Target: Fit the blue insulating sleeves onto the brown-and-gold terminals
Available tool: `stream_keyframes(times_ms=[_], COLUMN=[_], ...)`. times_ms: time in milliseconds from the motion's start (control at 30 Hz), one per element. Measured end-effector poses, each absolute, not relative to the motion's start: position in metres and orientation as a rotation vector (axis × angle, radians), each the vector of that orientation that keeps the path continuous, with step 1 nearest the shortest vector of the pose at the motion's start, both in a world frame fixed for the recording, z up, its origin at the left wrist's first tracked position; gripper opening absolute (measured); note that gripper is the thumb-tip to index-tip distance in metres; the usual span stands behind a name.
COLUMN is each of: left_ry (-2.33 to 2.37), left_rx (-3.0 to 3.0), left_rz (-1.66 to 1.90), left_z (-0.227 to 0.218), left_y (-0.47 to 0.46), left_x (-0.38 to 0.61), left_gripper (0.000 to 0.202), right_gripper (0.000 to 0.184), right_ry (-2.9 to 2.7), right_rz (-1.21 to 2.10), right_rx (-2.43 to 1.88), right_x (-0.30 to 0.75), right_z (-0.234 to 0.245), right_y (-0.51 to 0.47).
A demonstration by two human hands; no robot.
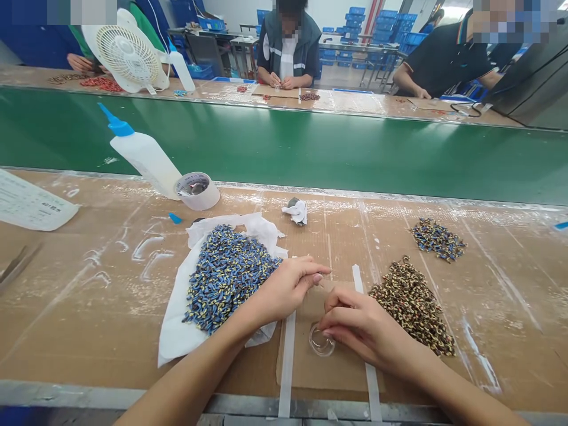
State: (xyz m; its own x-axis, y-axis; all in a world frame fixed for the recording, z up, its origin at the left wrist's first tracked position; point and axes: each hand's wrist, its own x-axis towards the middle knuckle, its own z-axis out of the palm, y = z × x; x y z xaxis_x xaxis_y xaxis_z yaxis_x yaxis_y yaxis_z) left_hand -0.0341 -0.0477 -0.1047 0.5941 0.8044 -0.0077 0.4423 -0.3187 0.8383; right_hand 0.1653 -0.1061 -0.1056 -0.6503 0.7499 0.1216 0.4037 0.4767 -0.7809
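My left hand [290, 287] is closed in a pinch over the cardboard piece [328, 370], right of the blue-and-yellow pile. What sits between its fingertips is too small to name. My right hand [355, 322] is also pinched, its fingertips overlapping the edge of a small clear round dish [322, 349]; whether they grip the dish or a tiny piece cannot be made out. A heap of small blue-and-yellow pieces [226, 281] lies on white paper [173, 343] beside my left arm. Brown-and-cream curled pieces [410, 307] are heaped beside my right hand.
A white bottle with a blue nozzle [144, 157] leans beside a tape roll [199, 192]. Crumpled paper [296, 211] and a smaller blue-yellow pile [437, 238] lie farther back. Beyond the green belt [284, 145] are a fan [126, 50] and several people seated at work.
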Motion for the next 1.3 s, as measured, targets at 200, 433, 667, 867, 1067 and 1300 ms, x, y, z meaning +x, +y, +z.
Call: stream_keyframes(times_ms=[200,433,667,867,1067,1300], left_ry=[1.013,0.959,1.043,1.102,1.120,1.230], left_rx=[1.911,1.968,1.821,1.651,1.883,2.416], left_rz=[0.516,0.603,0.630,0.564,0.519,0.279], left_z=[-0.100,-0.101,-0.106,-0.112,-0.111,-0.110], left_y=[-0.047,-0.050,-0.050,-0.049,-0.049,-0.050], left_x=[-0.033,-0.028,-0.026,-0.025,-0.027,-0.032], left_gripper=[0.026,0.028,0.025,0.019,0.014,0.021], right_gripper=[0.015,0.015,0.016,0.015,0.015,0.014], right_ry=[-2.276,-2.304,-2.319,-2.324,-2.337,-2.323], right_rz=[1.035,1.041,1.037,0.999,0.992,1.023], right_rx=[-0.957,-0.966,-0.958,-0.970,-0.998,-1.022], right_x=[0.166,0.165,0.165,0.166,0.166,0.166], right_z=[-0.106,-0.103,-0.103,-0.104,-0.103,-0.103], right_y=[-0.105,-0.106,-0.107,-0.107,-0.106,-0.106])
